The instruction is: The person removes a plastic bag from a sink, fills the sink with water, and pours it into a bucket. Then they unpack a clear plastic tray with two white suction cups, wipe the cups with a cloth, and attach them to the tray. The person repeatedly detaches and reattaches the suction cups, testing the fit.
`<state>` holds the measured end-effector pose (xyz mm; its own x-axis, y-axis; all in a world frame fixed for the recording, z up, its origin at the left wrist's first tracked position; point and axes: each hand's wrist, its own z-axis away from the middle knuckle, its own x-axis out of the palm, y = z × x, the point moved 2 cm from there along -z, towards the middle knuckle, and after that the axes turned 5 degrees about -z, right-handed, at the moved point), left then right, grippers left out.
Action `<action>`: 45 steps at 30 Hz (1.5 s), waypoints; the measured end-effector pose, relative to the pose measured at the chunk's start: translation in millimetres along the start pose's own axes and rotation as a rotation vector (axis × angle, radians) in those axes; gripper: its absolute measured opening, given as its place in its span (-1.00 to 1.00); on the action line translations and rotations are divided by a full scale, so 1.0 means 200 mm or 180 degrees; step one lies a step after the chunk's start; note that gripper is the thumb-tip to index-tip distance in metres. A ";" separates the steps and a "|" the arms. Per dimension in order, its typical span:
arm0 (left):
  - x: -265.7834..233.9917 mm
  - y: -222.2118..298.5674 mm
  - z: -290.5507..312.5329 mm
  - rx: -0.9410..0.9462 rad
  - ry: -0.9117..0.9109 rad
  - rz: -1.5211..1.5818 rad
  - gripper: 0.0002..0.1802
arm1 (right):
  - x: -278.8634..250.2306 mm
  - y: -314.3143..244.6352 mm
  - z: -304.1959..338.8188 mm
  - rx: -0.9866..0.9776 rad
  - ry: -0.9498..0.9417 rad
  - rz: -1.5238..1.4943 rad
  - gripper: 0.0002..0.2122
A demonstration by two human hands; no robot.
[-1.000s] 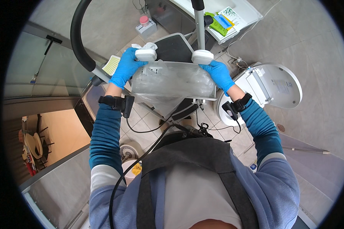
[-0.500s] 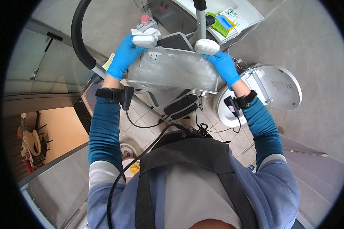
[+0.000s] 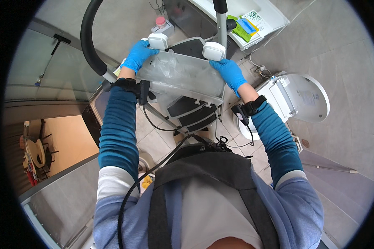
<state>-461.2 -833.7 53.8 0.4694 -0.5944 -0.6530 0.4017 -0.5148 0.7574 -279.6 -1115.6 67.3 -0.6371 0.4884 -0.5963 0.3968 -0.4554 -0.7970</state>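
Note:
My left hand point(image 3: 138, 58), in a blue glove, grips the far left of a translucent white plastic bin point(image 3: 210, 98). At the bin's right side, my right hand point(image 3: 230, 75), gloved the same way, has its fingers bent around the edge. A crumpled clear plastic bag point(image 3: 170, 66) lies in the bin and covers much of its inside. Beside the left fingers sits a rounded white block point(image 3: 158, 41), and a similar white block point(image 3: 214, 51) sits by the right fingers. The fingertips under the edge are partly hidden.
A step ladder with black treads point(image 3: 189, 108) and a curved black handrail point(image 3: 87, 39) stands under the bin. To the right is a toilet with its lid point(image 3: 307, 97) raised. A white counter point(image 3: 274, 20) holds packets; a pink-capped bottle point(image 3: 161, 21) stands beyond my left hand.
My right hand has come left and slightly down with its side of the bin. The bin has tilted, so more of its near rim and the treads show.

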 end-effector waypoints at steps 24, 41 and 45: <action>-0.04 0.06 0.22 0.0545 0.1239 -0.0538 -0.52 | 0.02 0.04 -0.02 -0.0078 -0.0013 -0.0273 -0.59; -0.14 0.48 0.90 0.0520 -0.0344 -0.0987 -0.32 | 0.02 0.13 -0.09 0.0159 -0.0270 -0.0258 -0.63; 0.07 0.36 0.91 0.0664 -0.0228 -0.2334 -0.01 | 0.02 0.11 -0.08 0.0165 -0.0320 -0.0308 -0.63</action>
<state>-568.7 -991.0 97.8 0.0850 -0.0906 -0.9923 0.4306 -0.8947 0.1186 -262.3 -1111.3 47.1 -0.7347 0.4562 -0.5020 0.2972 -0.4488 -0.8428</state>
